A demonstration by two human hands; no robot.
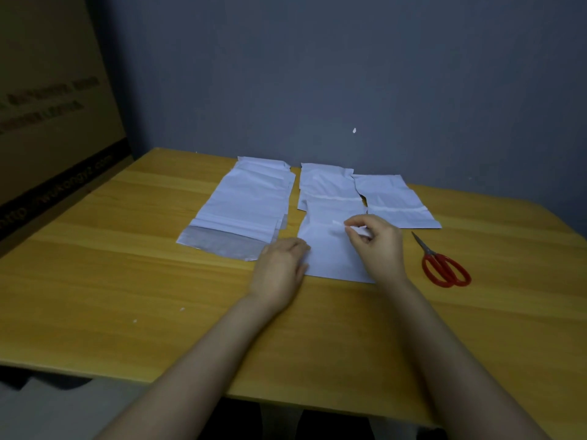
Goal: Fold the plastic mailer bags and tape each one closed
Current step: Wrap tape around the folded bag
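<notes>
My right hand (374, 246) is pinching a thin white strip (340, 224) over the middle of the mailer bag (330, 258), which lies flat on the counter (127, 265) right in front of me. My left hand (281, 265) sits on the bag's left edge with the fingers bent, and I can't tell if it's actually gripping. There's a stack of bags (244, 204) to the left and red scissors (444, 266) to the right.

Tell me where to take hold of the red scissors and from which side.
Grip the red handle loops, coming from above on the near side: the scissors lie flat, closed, loops toward the person, blades pointing away. The right hand is nearest.
</notes>
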